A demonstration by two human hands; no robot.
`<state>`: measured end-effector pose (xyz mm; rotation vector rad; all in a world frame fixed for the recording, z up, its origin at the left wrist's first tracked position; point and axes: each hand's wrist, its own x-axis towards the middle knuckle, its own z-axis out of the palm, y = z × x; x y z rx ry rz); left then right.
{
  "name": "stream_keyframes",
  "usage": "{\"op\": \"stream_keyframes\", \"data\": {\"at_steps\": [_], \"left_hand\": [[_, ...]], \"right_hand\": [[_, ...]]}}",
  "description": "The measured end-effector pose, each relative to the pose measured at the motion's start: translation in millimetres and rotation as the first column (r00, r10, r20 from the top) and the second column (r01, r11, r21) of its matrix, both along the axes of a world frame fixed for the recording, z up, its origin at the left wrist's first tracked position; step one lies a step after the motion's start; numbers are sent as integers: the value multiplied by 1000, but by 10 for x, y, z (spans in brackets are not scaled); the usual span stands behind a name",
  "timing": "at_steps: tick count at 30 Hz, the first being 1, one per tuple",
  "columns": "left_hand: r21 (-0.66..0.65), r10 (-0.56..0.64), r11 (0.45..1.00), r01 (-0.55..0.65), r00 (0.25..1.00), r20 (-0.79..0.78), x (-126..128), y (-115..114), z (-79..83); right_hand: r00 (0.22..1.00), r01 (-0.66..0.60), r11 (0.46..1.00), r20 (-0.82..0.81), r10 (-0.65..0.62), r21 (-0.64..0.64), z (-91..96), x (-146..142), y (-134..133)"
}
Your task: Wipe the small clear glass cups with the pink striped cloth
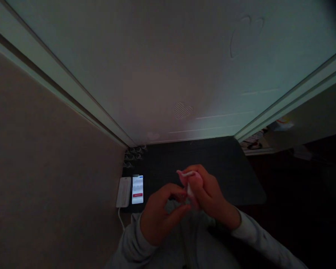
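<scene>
A small pink object (pixel 190 182) with a pale rim is wrapped in the fingers of my right hand (pixel 210 196), above the near edge of a dark table (pixel 218 164). My left hand (pixel 159 215) is just left of it, fingers curled and pinched toward the pink object's lower end; I cannot tell what, if anything, they grip. The scene is dim. Both wrists wear light grey sleeves.
A lit phone (pixel 137 189) lies at the table's left edge next to a white power bank (pixel 123 192) with a white cable. Small dark items (pixel 133 154) sit in the back left corner. A pale wall (pixel 168 67) stands behind. Clutter (pixel 257 140) lies at the right.
</scene>
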<state>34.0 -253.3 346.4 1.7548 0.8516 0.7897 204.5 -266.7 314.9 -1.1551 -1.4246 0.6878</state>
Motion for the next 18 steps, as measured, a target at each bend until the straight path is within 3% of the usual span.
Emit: {"op": "stream_keyframes", "data": {"at_steps": [5,9,14,18], "left_hand": [[59,-23,998,27,998,-67,-24,6,16],[95,-62,993,70,994,-87,-24,6,29],[153,-100,981,118,987,-122,-14,7,53],[188,-88,975,116,984,-155,-18,24,51]], "right_hand": [[999,14,1000,44,-14,7,16,9,7],[992,-33,999,-126,28,-37,-42,-27,-22],[942,1,992,-331,-44,-128,-64,-91,-31],[932,29,996,-357,-59,-89,-68,-84,-28]]}}
